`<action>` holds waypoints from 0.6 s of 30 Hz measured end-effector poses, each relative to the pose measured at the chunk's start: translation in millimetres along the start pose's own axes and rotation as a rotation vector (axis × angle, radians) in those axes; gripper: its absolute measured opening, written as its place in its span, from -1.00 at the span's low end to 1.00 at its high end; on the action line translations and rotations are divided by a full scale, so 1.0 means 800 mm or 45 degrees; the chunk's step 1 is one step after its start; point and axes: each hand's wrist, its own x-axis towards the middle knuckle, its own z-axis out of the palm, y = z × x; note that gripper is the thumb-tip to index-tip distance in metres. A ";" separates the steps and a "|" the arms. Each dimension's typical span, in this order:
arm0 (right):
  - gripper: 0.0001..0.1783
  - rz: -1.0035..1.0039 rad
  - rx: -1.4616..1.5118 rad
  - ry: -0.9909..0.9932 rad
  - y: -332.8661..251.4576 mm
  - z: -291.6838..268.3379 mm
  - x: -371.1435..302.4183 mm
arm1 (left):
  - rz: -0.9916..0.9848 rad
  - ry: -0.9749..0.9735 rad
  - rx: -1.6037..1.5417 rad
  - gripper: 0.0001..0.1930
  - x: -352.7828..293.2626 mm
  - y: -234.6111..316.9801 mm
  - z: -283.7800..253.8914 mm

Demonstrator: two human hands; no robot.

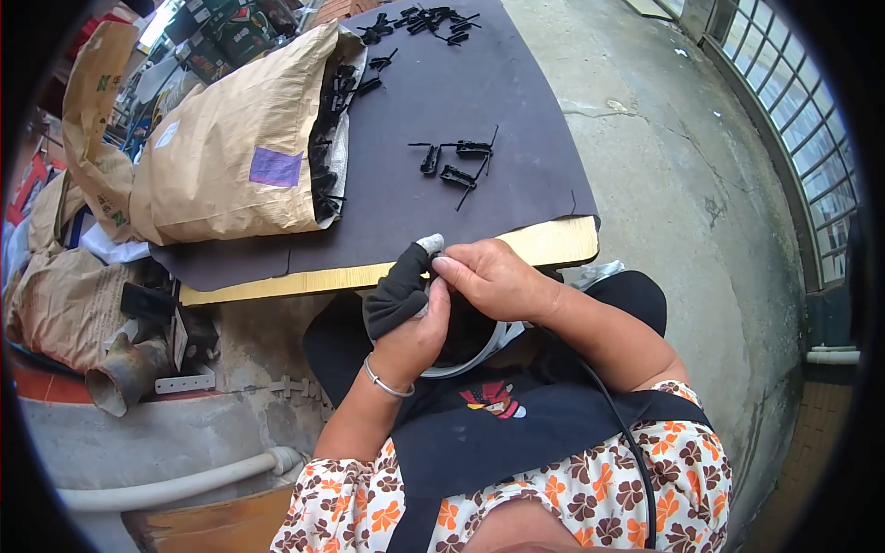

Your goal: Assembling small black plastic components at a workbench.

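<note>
the left hand [417, 326], partly covered by a dark glove [391, 302], and the bare right hand [500, 278] are pinching what looks like a small dark part [430, 272], mostly hidden, by the table's [553, 241] near edge; cloth dulling touch could be causing a slip, dropping it below.

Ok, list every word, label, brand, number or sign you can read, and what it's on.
I won't copy wording, but print shows here:
Brown paper flap, upper left: green marks with small dark characters.
Purple label on the bulging paper sack: any print too blurred to read.
Green boxes, top left: pale print, small and blurred.
Black parts on the table: none visible.
</note>
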 end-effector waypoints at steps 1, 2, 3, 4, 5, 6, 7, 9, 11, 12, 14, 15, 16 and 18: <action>-0.65 0.004 -0.075 0.007 -0.004 -0.001 -0.001 | -0.002 -0.001 0.000 -0.73 0.000 0.004 0.002; -0.66 0.007 -0.149 0.014 -0.005 -0.002 -0.002 | -0.025 -0.014 0.103 -0.71 0.001 0.011 0.004; -0.66 0.005 -0.146 0.014 -0.004 0.000 -0.002 | -0.047 -0.028 0.209 -0.69 0.002 0.017 0.003; -0.66 -0.060 -0.189 0.062 -0.002 0.002 -0.002 | -0.046 -0.029 0.213 -0.69 0.002 0.018 0.003; -0.66 -0.125 -0.233 0.110 0.000 0.004 -0.002 | -0.013 -0.044 0.307 -0.68 0.002 0.017 0.002; -0.66 -0.124 -0.233 0.112 0.002 0.004 -0.001 | 0.020 -0.060 0.396 -0.67 0.002 0.014 0.003; -0.67 -0.111 -0.207 0.110 0.003 0.005 -0.001 | 0.021 -0.062 0.394 -0.67 0.002 0.012 0.005; -0.68 -0.103 -0.181 0.108 0.003 0.004 -0.001 | 0.042 0.022 0.217 -0.74 0.005 0.007 0.006; -0.70 -0.039 -0.040 0.004 0.002 -0.008 0.000 | -0.060 0.030 0.015 -0.74 0.006 0.005 0.001; -0.76 -0.105 -0.165 0.002 0.001 -0.019 -0.001 | -0.164 0.035 -0.191 -0.73 0.007 0.003 -0.002; -0.79 -0.112 -0.325 -0.015 -0.005 -0.023 -0.003 | -0.165 0.099 -0.420 -0.70 0.007 -0.003 -0.011; -0.81 -0.115 -0.483 -0.027 -0.008 -0.025 -0.004 | -0.343 0.029 -0.671 -0.67 0.006 -0.002 -0.020; -0.85 -0.124 -0.502 -0.090 -0.010 -0.026 -0.006 | -0.523 -0.043 -0.920 -0.65 0.007 0.000 -0.025; -0.87 -0.222 -0.475 -0.087 -0.004 -0.031 -0.005 | -0.583 -0.037 -1.016 -0.62 0.012 0.002 -0.028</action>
